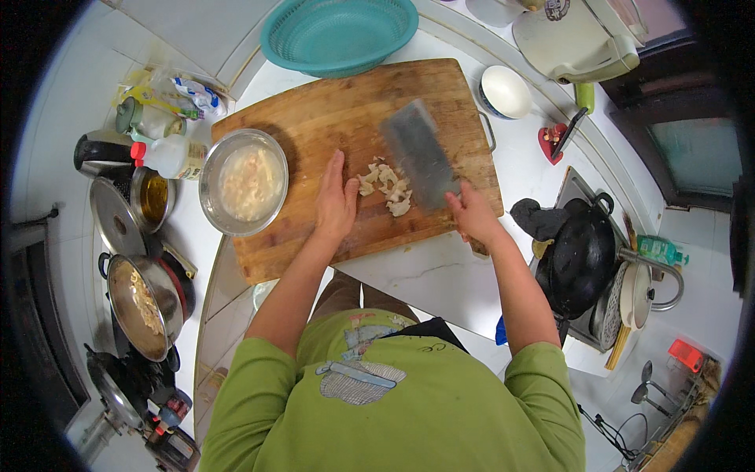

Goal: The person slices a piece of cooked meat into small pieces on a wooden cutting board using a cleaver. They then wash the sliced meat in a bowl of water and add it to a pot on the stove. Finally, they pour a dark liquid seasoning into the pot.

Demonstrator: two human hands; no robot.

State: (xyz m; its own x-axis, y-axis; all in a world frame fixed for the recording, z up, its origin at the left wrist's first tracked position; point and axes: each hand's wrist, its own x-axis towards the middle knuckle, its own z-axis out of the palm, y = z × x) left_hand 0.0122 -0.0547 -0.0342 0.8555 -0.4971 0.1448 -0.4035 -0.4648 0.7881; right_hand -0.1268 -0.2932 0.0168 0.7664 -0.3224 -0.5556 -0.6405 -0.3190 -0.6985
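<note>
My right hand (472,215) grips the handle of a cleaver (416,153), whose broad blade is blurred and lies over the right part of a wooden cutting board (318,124). Just left of the blade is a small heap of pale chopped food pieces (386,186); what they are I cannot tell. On the heap's other side, my left hand (337,197) is at the board with its palm turned inward and nothing held. A clear bowl (203,197) with pale pieces in cloudy liquid stands at the board's left edge.
A teal plastic basket (339,35) is behind the board, a white bowl (508,91) at the back right. Left are a red-capped bottle (168,156), a pan of oil (154,199) and a steel pot (127,295) holding food. A black wok (581,253) sits at the sink, right.
</note>
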